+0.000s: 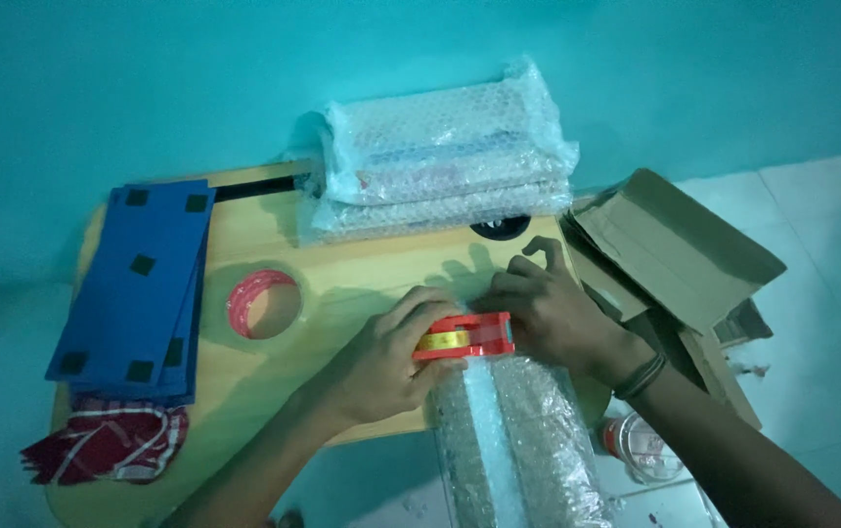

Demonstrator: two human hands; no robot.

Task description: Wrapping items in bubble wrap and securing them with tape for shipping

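Bubble-wrapped and long, a parcel (518, 440) lay over the near edge of the wooden bench (362, 269). The left hand (386, 357) was curled around a red tape dispenser (464, 335) set on the parcel's far end, while the right hand (548, 308) pressed down just beyond it, fingers bent. A stack of wrapped bundles (440, 161) sat farther back. An opened cardboard box (675, 249) stood to the right; its contents could not be made out. Blue sheets (137, 293) lay left.
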